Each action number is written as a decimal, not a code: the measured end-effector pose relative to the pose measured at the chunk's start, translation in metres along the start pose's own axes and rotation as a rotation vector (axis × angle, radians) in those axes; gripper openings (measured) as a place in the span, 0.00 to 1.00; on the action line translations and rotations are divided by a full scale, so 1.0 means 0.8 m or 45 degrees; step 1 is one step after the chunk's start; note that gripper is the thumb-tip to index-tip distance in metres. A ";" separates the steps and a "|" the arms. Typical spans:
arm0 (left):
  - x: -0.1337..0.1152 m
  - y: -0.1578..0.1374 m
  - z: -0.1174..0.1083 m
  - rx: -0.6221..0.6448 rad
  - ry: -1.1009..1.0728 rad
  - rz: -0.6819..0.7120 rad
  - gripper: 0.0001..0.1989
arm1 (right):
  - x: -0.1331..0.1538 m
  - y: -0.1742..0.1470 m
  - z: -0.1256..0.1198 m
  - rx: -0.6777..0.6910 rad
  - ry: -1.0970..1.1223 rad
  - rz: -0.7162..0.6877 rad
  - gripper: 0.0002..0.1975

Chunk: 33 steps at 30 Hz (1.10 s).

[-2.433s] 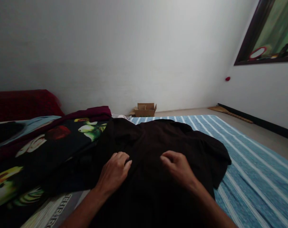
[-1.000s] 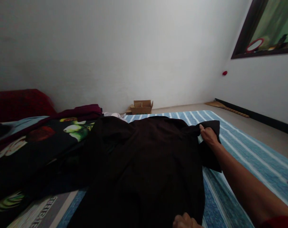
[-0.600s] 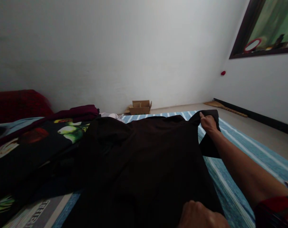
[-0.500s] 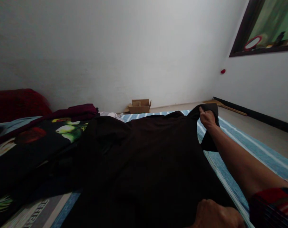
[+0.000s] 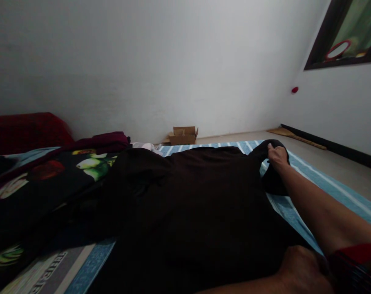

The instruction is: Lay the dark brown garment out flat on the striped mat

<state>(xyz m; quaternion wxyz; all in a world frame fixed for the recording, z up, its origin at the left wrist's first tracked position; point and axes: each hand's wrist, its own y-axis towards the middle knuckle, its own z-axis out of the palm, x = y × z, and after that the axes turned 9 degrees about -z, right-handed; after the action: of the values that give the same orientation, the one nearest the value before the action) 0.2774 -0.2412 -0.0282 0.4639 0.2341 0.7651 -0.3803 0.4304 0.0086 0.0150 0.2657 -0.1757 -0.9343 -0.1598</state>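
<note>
A black shirt [image 5: 200, 204] lies spread across a blue-and-white striped cover [image 5: 326, 175]. At its far right, my right hand [image 5: 278, 156] is closed on the shirt's sleeve and lifts it a little, with a gap showing the cover beneath. Near the lower right, my left hand [image 5: 305, 269] is a fist on the shirt's side edge, its forearm coming in along the bottom of the view. The pinched cloth under the left fingers is hidden. Dim light makes the folds hard to make out.
Dark printed cloth [image 5: 47, 188] and a maroon cloth [image 5: 108, 141] lie on the left, beside a red bundle [image 5: 29, 130]. An open cardboard box [image 5: 182, 136] stands by the wall. A grey panel with lettering [image 5: 50, 269] shows at lower left. A window frame [image 5: 320, 36] is at upper right.
My left hand has shifted right along the shirt's side and its forearm now shows. The right hand has lowered the sleeve slightly. The view has turned a little left.
</note>
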 end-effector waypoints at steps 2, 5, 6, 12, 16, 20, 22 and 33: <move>0.007 0.009 0.004 0.027 0.037 -0.022 0.08 | -0.005 -0.011 0.005 0.131 -0.049 0.060 0.26; 0.019 0.008 0.003 0.071 0.078 -0.027 0.06 | -0.012 -0.044 0.012 0.287 -0.148 0.075 0.23; 0.022 0.003 0.001 0.093 0.093 -0.021 0.04 | -0.011 -0.057 0.012 0.308 -0.188 0.055 0.23; 0.033 -0.075 -0.057 0.065 0.469 0.182 0.05 | 0.030 -0.142 -0.010 0.385 -0.347 -0.253 0.17; 0.042 -0.161 -0.111 -0.249 0.668 0.177 0.02 | 0.063 -0.221 -0.029 0.582 -0.292 -0.605 0.10; 0.065 -0.239 -0.139 -0.481 0.764 0.030 0.02 | 0.082 -0.311 -0.047 0.962 -0.061 -1.000 0.04; 0.078 -0.269 -0.139 -0.559 0.849 -0.001 0.05 | 0.089 -0.354 -0.053 1.044 0.036 -1.109 0.03; 0.163 -0.368 -0.105 -0.837 1.365 0.186 0.34 | 0.080 -0.500 -0.020 0.898 0.001 -1.423 0.17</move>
<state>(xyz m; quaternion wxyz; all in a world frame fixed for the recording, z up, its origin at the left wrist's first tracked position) -0.0367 -0.3502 -0.0133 0.0885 0.2891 0.9501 0.0773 0.2213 -0.3371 -0.0186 0.1848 0.4332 -0.8811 0.0420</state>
